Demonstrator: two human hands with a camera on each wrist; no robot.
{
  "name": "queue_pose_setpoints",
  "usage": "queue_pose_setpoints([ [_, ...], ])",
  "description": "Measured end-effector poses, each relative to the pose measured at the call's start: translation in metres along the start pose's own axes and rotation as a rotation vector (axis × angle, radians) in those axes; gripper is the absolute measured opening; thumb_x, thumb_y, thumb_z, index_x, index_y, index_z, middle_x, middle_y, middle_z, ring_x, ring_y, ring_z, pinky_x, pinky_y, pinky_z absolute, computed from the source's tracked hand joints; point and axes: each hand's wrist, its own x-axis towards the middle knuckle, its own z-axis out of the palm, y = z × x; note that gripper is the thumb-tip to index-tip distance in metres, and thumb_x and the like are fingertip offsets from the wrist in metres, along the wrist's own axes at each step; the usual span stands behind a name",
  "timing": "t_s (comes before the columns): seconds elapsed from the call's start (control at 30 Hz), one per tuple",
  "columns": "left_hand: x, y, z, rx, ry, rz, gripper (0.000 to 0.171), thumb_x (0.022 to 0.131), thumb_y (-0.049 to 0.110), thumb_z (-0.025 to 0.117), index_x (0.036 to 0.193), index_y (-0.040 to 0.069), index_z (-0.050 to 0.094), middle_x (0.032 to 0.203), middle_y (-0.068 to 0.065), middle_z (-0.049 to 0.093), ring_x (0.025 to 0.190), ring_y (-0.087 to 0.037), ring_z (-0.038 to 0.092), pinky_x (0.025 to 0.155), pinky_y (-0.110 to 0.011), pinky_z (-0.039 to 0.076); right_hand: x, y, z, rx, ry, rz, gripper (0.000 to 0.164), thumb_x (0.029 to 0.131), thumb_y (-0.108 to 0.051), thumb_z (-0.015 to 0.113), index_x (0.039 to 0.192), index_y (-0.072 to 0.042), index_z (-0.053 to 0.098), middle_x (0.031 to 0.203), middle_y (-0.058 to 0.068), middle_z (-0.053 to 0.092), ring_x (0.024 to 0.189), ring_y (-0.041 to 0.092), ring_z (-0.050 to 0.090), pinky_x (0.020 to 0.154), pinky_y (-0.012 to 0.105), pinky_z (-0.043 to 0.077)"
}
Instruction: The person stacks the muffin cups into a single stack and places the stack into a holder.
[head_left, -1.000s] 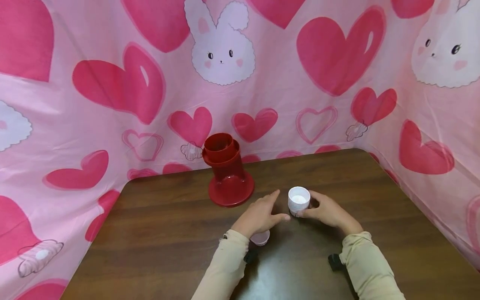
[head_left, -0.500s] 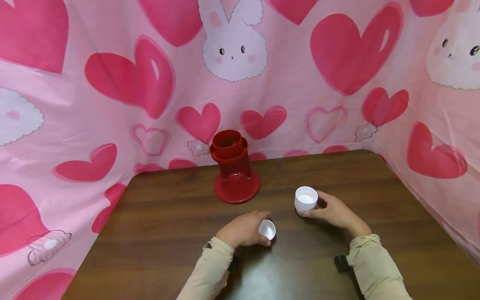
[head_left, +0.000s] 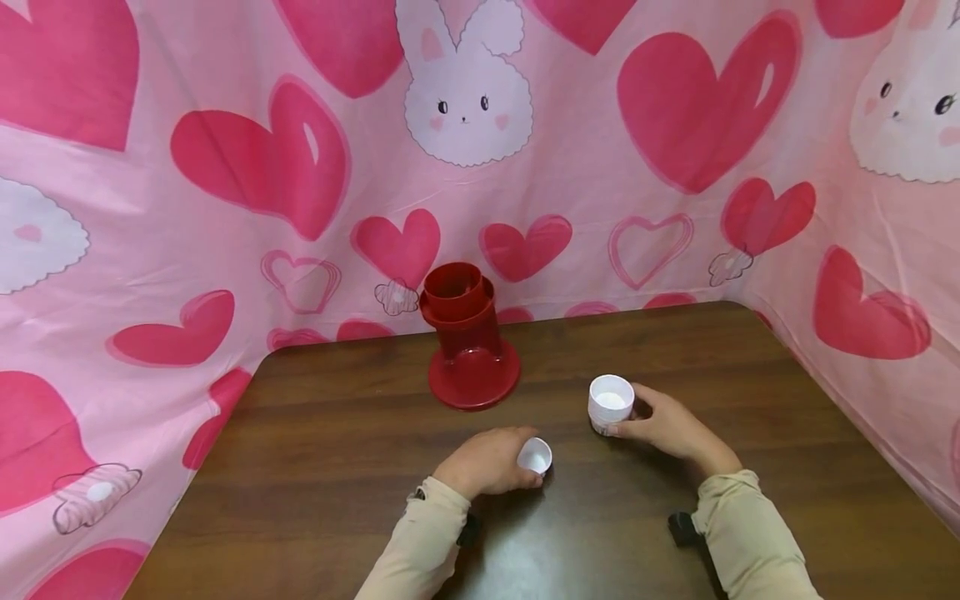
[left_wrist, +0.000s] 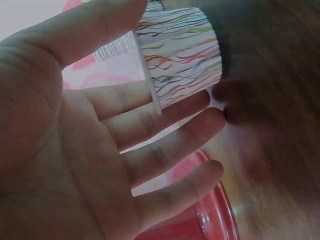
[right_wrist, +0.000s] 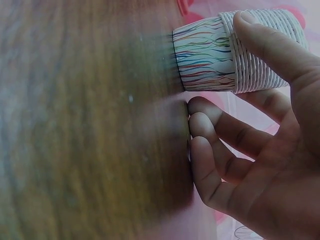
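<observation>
A single small paper cup (head_left: 536, 457) stands near the table's middle, its white inside facing up. My left hand (head_left: 487, 460) holds it from the left between thumb and fingers. In the left wrist view, this cup (left_wrist: 182, 55) shows coloured wavy lines below its rim. Farther right, my right hand (head_left: 667, 425) pinches a stack of nested paper cups (head_left: 611, 402) from its right side. Several stacked rims of the cup stack (right_wrist: 260, 52) lie under my right thumb in the right wrist view, and the lowest cup has the same wavy lines.
A red cylindrical stand (head_left: 474, 367) with a wide round base and an open cup-like top stands toward the back of the brown wooden table (head_left: 322, 467). Pink heart-and-bunny cloth (head_left: 570, 158) hangs behind the table and along its sides.
My left hand has moved down and left and taken hold of the single cup, which was partly under the wrist. The right hand keeps its hold on the stack. The head view has shifted slightly.
</observation>
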Motion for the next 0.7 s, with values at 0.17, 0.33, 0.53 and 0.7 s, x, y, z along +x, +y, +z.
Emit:
queue_pose_setpoints([
  [0.17,0.001,-0.001,-0.001,-0.048,0.049,0.024,0.066,0.089,0.036,0.076,0.144,0.008,0.055,0.133,-0.007,0.063,0.112,-0.02,0.061,0.097,-0.037,0.05,-0.001,0.0,0.0,0.002,0.005,-0.004,0.076,0.08,-0.036,0.086,0.137,0.002,0.054,0.119,0.017,0.065,0.109,0.036,0.058,0.097,0.06,0.043],
  [0.33,0.003,0.001,-0.005,-0.122,0.096,0.074,0.067,0.089,0.028,0.076,0.148,0.007,0.051,0.139,-0.011,0.057,0.12,-0.021,0.058,0.101,-0.035,0.047,-0.002,0.001,-0.001,0.016,0.011,-0.011,0.073,0.08,-0.035,0.087,0.135,0.002,0.056,0.116,0.015,0.066,0.106,0.034,0.058,0.096,0.058,0.044],
  [0.53,0.004,0.005,-0.009,-0.213,0.135,0.137,0.069,0.087,0.026,0.079,0.148,0.011,0.051,0.136,-0.008,0.057,0.111,-0.016,0.058,0.097,-0.031,0.048,-0.002,0.001,-0.001,0.017,0.017,-0.021,0.072,0.08,-0.036,0.087,0.134,0.001,0.057,0.117,0.015,0.066,0.108,0.035,0.059,0.096,0.058,0.044],
  [0.7,0.005,0.009,-0.013,-0.26,0.157,0.141,0.071,0.087,0.028,0.08,0.149,0.014,0.05,0.139,-0.006,0.056,0.117,-0.02,0.056,0.1,-0.035,0.047,-0.001,0.001,0.0,0.025,0.017,-0.023,0.071,0.08,-0.034,0.087,0.135,0.0,0.058,0.116,0.014,0.067,0.105,0.033,0.059,0.095,0.056,0.045],
])
